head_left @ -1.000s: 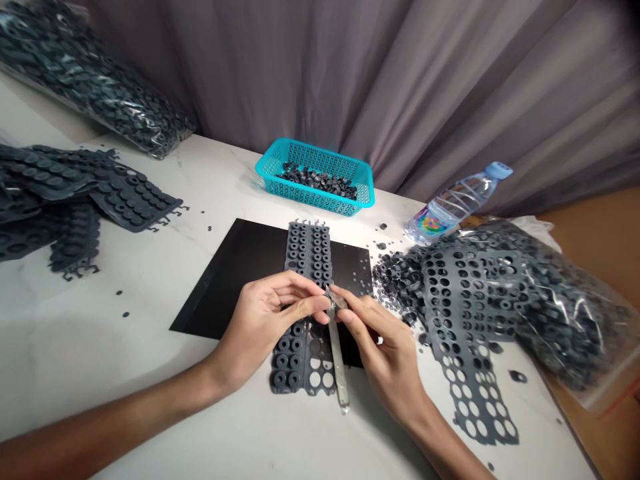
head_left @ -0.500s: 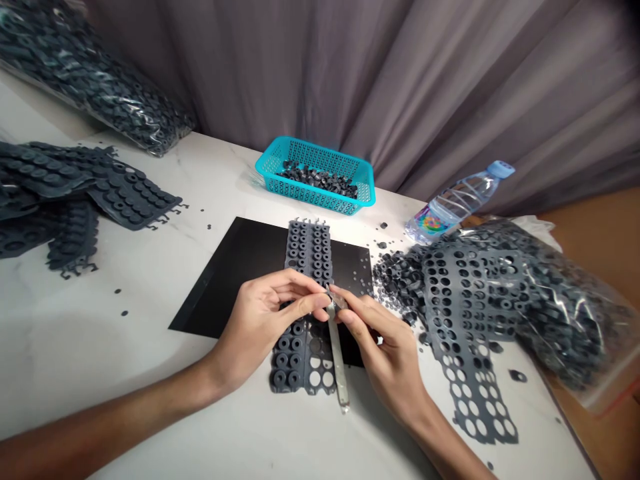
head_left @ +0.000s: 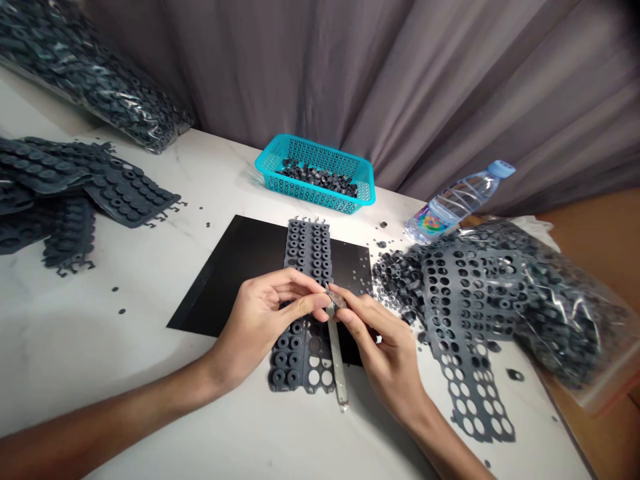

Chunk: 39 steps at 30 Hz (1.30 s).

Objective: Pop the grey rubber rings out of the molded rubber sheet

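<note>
My left hand (head_left: 267,313) is closed in a pinch, thumb against fingertips, above a dark grey rubber sheet (head_left: 286,360) of moulded rings. What it pinches is too small and covered to make out. Between the thumb and fingers of my right hand (head_left: 383,330) is a small silvery blade-like tool (head_left: 338,299), its tip touching my left fingertips. Under it, a long narrow metal strip (head_left: 339,370) lies along the sheet's right side; I cannot tell whether the two are joined. Several round holes show at the sheet's near right end.
The sheet lies across a black mat (head_left: 225,273). Behind stands a turquoise basket (head_left: 315,199) with small black pieces. At right are a loose pile of black rings (head_left: 400,270), a punched sheet (head_left: 465,340), a water bottle (head_left: 457,200) and a filled bag (head_left: 565,333). More sheets (head_left: 125,193) lie left.
The view has shifted very slightly. Both hands keep the same pinch at the same place over the sheet.
</note>
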Available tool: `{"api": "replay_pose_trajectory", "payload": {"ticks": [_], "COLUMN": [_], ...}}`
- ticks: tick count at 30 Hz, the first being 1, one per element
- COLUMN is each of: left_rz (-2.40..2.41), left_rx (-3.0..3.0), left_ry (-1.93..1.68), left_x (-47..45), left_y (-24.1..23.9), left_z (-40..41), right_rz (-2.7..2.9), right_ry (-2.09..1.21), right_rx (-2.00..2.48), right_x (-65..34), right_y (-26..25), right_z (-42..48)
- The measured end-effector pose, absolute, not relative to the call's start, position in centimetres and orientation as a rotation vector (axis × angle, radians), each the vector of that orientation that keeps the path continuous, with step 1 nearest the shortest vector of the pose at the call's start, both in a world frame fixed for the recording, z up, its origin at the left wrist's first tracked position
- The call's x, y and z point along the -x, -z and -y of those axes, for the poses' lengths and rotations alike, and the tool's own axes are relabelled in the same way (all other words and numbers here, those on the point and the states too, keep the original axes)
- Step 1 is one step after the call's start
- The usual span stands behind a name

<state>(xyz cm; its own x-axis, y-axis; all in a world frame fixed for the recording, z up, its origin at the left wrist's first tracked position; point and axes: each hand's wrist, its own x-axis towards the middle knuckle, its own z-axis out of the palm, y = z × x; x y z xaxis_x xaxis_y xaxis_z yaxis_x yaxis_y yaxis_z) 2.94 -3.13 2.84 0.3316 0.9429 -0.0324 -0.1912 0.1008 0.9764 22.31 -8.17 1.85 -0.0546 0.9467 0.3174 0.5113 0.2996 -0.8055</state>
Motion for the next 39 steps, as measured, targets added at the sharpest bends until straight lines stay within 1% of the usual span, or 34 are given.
{"api": "replay_pose_trajectory", "payload": {"ticks": [12,21,39], "left_rz": [-0.851,-0.86,-0.832], "left_rx": [-1.144,-1.144,-1.11], "left_ry": [-1.001,-0.999,-0.991], "left_x": [-3.01,-3.04,-2.85], "left_y": [-2.64,-2.74,-2.77], "left_z": [3.15,3.24,2.9], "right_rz": [1.715,1.707,1.718], "right_ry": [-0.569,-0.569,-0.587], "right_rx": [1.29,1.343,1.309], "right_x": [-22.27,-22.33,-22.21], "right_y": [-1.78,-1.68,-1.75], "right_z": [8.07,8.17,8.17]}}
